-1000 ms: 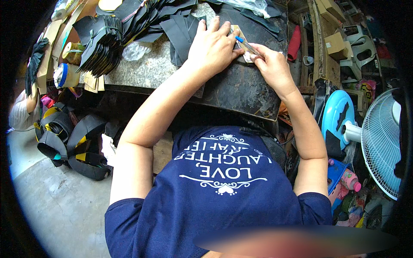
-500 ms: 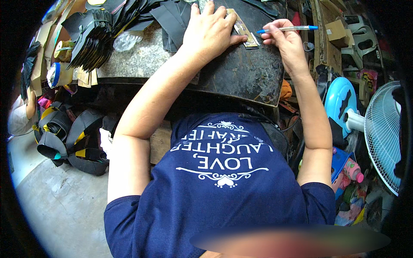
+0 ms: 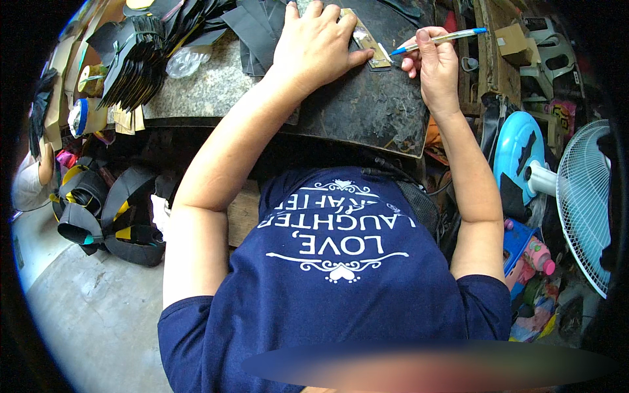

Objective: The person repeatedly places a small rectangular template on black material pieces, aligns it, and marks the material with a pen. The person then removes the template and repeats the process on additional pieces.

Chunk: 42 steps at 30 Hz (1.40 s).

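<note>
My left hand [image 3: 318,49] lies flat with fingers spread, pressing on a narrow tan-and-grey strip [image 3: 379,57] that rests on the dark worktable [image 3: 367,118]. Its thumb reaches onto the strip's near part, and the palm and fingers cover some of it. In my right hand [image 3: 438,65] is a clear pen [image 3: 452,38] with blue ends, pinched between thumb and fingers. The pen's left tip is close beside the strip's right edge; whether it touches the surface I cannot tell. Flat black pieces [image 3: 254,33] lie just left of my left hand.
Bundled black cut pieces [image 3: 137,62] and a clear plastic bag [image 3: 188,61] are at the table's left, near a blue-lidded jar [image 3: 86,116]. Black strap loops [image 3: 108,216] sit on the floor. A fan [image 3: 586,203] and a cardboard box [image 3: 514,44] stand to the right.
The pen has tilted more steeply, its back end rising and its left tip dropping slightly beside the strip. My left hand still presses on the strip.
</note>
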### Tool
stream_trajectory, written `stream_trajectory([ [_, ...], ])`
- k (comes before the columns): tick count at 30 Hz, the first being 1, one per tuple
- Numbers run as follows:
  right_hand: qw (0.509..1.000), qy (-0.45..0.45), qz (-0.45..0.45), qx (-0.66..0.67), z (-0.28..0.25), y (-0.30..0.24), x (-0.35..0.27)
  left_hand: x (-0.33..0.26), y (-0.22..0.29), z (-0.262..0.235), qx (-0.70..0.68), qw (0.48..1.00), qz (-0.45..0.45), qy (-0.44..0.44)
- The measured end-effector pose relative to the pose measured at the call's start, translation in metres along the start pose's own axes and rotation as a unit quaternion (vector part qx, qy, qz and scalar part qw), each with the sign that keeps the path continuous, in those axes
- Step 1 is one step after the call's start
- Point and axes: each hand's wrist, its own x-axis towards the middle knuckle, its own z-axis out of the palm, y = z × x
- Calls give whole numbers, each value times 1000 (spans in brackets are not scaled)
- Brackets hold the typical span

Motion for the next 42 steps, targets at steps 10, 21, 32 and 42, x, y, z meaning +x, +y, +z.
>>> stream_trajectory([
  [10, 1000, 3, 7, -13, 3, -2, 1, 1, 0, -1, 20, 1000, 5, -15],
  [21, 943, -75, -205, -252, 18, -9, 6, 0, 0, -1, 18, 1000, 9, -22],
  [32, 900, -136, -312, -272, 27, -6, 1, -2, -1, 2, 17, 1000, 22, -4],
  [42, 951, -143, -185, -202, 16, -4, 1, -1, -3, 1, -10, 1000, 13, -25],
])
